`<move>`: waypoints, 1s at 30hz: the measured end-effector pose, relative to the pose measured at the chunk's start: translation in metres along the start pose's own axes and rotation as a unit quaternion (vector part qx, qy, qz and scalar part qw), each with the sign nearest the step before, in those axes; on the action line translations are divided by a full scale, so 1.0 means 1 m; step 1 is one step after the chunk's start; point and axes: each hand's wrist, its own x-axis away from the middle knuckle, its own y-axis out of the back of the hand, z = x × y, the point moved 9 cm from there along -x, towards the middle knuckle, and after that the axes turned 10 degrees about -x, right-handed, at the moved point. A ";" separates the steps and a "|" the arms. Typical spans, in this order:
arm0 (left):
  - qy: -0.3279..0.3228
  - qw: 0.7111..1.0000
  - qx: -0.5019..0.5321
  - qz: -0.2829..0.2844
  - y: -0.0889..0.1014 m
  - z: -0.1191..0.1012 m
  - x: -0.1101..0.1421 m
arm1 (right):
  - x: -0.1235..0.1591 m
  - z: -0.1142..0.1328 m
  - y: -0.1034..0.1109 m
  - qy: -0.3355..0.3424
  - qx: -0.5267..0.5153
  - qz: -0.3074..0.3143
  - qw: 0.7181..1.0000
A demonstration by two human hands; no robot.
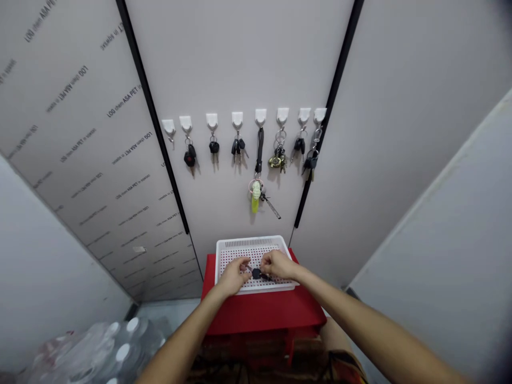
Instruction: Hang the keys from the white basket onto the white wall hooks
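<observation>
A white perforated tray (pixel 253 244) rests on a red stool (pixel 262 313) against the wall. Both my hands are inside the tray. My left hand (pixel 232 276) and my right hand (pixel 277 264) pinch opposite ends of a black key set (pixel 257 274) lying between them. On the wall above, a row of white hooks (pixel 237 119) carries several key bunches. The leftmost hook (pixel 168 127) hangs bare. One bunch on a black strap has a green and white charm (pixel 256 195).
A pack of plastic water bottles (pixel 102 352) sits on the floor at lower left. Black vertical strips (pixel 152 114) divide the wall panels. A pale slanted surface (pixel 448 234) closes in on the right, and another on the left.
</observation>
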 end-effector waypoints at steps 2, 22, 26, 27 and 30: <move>-0.033 0.999 -0.013 0.011 -0.002 -0.007 0.001 | -0.002 0.013 0.009 0.022 -0.021 -0.021 0.999; 0.020 0.979 -0.202 0.022 -0.009 -0.001 0.002 | -0.007 0.011 -0.022 0.030 0.119 -0.024 0.992; 0.037 0.993 -0.106 -0.039 0.009 -0.001 -0.001 | -0.007 0.019 -0.019 0.056 0.034 -0.025 0.998; 0.033 0.996 -0.065 -0.050 0.017 -0.004 -0.003 | -0.007 0.024 -0.015 0.062 -0.008 -0.033 0.998; 0.017 0.995 0.056 -0.083 0.049 -0.017 -0.009 | -0.012 0.046 0.006 0.086 -0.136 -0.062 0.985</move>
